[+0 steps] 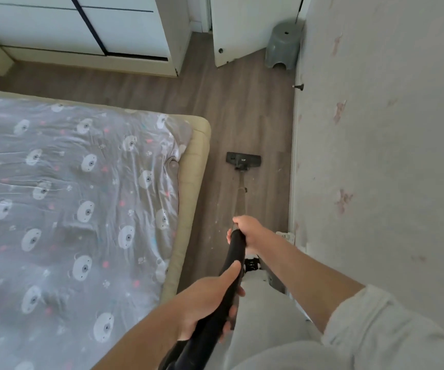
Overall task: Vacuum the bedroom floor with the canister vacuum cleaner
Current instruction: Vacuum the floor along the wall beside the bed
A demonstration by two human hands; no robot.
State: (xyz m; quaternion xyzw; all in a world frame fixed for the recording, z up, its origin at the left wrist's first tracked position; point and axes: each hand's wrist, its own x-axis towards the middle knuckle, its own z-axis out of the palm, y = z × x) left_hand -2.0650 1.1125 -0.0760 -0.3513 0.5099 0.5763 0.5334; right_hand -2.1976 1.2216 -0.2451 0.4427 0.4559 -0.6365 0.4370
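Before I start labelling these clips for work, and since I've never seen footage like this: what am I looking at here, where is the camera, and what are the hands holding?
There is one picture, taken by a wide-angle camera worn on the person's head, looking forward and down. That is why the room bends at the edges and you see only arms.

No machine is acting; a person is vacuuming with bare hands. The left hand grips the black hose handle nearer the body. The right hand holds it further forward, where the wand begins. The wand runs down to the floor head, which sits on the wooden floor.

The strip of floor lies between a bed with a bear-patterned cover on the left and a wall on the right. Ahead stand a grey stool and a white wardrobe.
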